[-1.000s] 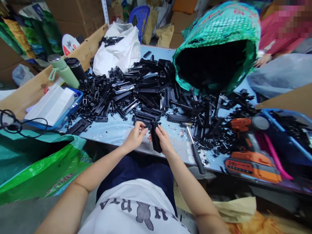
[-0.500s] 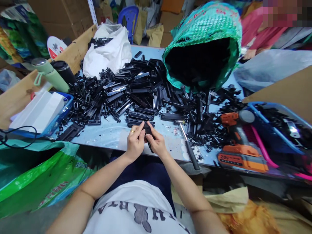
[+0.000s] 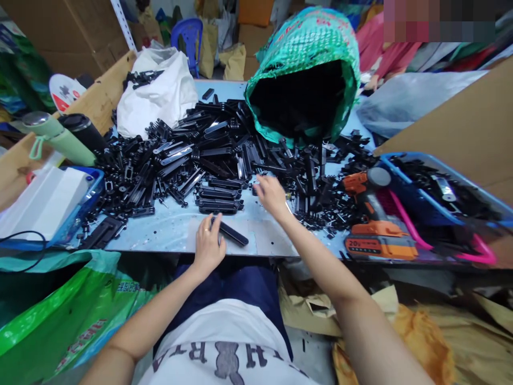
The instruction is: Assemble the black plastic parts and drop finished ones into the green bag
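My left hand (image 3: pixel 210 243) is closed on one end of a long black plastic part (image 3: pixel 233 233), which slants down to the right at the table's front edge. My right hand (image 3: pixel 273 197) reaches over the tabletop, its fingers apart and a little blurred, with nothing visible in them. Just left of it, several similar black parts (image 3: pixel 219 205) lie stacked in a row. A hammer (image 3: pixel 289 207) is mostly hidden behind my right forearm; only a bit of it shows.
A heap of black parts (image 3: pixel 216 128) covers the table's middle. Behind it stand a white sack (image 3: pixel 158 101) and a green woven sack (image 3: pixel 304 48). An orange cordless drill (image 3: pixel 372 219) and a blue basket (image 3: pixel 420 203) are at right. A person's pink sleeve (image 3: pixel 401 48) shows behind.
My hands have parted: the right has let go of the black part and moved forward and right. The left keeps hold, and the part now lies lower, slanting right. The view has shifted right.
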Available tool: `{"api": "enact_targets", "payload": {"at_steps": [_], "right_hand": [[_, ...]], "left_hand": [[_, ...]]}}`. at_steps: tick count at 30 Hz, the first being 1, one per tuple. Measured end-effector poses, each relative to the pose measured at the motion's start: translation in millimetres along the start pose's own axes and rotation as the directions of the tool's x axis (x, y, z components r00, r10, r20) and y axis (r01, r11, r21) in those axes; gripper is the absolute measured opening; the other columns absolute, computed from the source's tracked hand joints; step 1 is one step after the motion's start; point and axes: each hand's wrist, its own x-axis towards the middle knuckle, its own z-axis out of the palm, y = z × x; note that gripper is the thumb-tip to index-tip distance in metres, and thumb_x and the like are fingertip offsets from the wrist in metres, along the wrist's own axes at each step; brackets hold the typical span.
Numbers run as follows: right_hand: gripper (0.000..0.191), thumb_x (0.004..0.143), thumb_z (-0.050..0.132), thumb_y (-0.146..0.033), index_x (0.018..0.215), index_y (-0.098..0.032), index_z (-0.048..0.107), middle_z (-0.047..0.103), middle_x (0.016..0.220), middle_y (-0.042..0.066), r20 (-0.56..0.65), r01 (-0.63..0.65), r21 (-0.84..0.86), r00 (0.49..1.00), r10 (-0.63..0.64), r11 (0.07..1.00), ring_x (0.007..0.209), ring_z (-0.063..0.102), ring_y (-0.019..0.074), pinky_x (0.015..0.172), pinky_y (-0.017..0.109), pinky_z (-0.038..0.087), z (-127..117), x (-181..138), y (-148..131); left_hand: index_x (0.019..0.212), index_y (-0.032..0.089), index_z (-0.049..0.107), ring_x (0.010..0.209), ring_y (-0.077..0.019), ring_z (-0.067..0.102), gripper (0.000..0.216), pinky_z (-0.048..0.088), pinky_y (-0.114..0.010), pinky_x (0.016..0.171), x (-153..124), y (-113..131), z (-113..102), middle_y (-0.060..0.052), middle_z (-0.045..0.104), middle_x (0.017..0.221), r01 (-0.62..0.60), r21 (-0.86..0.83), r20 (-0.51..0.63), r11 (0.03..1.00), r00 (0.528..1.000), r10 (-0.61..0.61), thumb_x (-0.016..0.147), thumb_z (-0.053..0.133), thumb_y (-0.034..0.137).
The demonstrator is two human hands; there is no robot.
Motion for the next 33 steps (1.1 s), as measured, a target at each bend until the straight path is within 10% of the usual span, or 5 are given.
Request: {"api": "enact_targets", "payload": {"at_steps": [5, 10, 17, 24, 33], "right_hand": [[0.049, 0.088, 0.030, -0.010, 0.136, -0.011, 0.036, 0.059, 0.109, 0.021, 0.143, -0.031, -0.462, 0.984, 0.109, 0.887, 0.103, 0.050, 0.0278, 0.083, 0.040, 0.037, -23.7, 75.5, 30.1], [0.049, 0.093, 0.028, -0.021, 0.141, -0.024, 0.025, 0.062, 0.099, 0.015, 0.208, -0.016, -0.495, 0.969, 0.136, 0.869, 0.084, 0.060, 0.0240, 0.069, 0.032, 0.039, -49.0, 45.7, -1.6], [0.038, 0.094, 0.028, -0.031, 0.114, -0.015, 0.055, 0.063, 0.090, 0.013, 0.558, 0.072, -0.323, 0.820, 0.128, 0.944, 0.083, 0.061, 0.0233, 0.071, 0.031, 0.040, -36.9, -78.7, -23.4], [0.030, 0.088, 0.045, -0.027, 0.115, -0.019, 0.056, 0.059, 0.107, 0.011, 0.494, 0.653, -0.020, 0.665, -0.560, 0.757, 0.102, 0.051, 0.0220, 0.096, 0.042, 0.029, -29.7, -101.8, 16.5], [0.043, 0.087, 0.043, -0.054, 0.107, -0.017, 0.052, 0.061, 0.090, 0.007, 0.656, 0.503, 0.076, 0.625, -0.423, 0.861, 0.078, 0.059, 0.0179, 0.059, 0.025, 0.034, -24.7, -105.5, -5.4]], "left_hand": [[0.122, 0.024, 0.053, 0.107, -0.0227, 0.053, 0.043, 0.032, -0.046, 0.100, 30.7, 5.8, -3.1, -0.008, 0.062, 0.105, -0.522, 0.104, 0.504, 0.847, 0.762, 0.407, 0.084, 0.039, 0.007], [0.123, 0.021, 0.049, 0.104, -0.0204, 0.051, 0.037, 0.032, -0.038, 0.095, 36.2, 0.6, -17.2, -0.007, 0.059, 0.108, -0.615, 0.116, 0.569, 0.780, 0.685, 0.455, 0.086, 0.047, 0.018], [0.107, 0.017, 0.054, 0.086, -0.0210, 0.053, 0.020, 0.037, -0.034, 0.073, 29.4, -10.4, -19.1, -0.007, 0.057, 0.089, -0.523, 0.313, 0.509, 0.793, 0.797, 0.325, 0.091, 0.043, 0.022], [0.115, 0.019, 0.051, 0.095, -0.0208, 0.053, 0.027, 0.041, -0.033, 0.081, 26.3, -17.2, -13.2, -0.007, 0.058, 0.102, -0.416, 0.256, 0.491, 0.873, 0.834, 0.254, 0.090, 0.046, 0.029], [0.115, 0.019, 0.050, 0.101, -0.0215, 0.052, 0.027, 0.041, -0.035, 0.088, 28.6, -11.9, -12.5, -0.007, 0.057, 0.106, -0.372, 0.199, 0.513, 0.906, 0.828, 0.227, 0.092, 0.040, 0.029]]}}
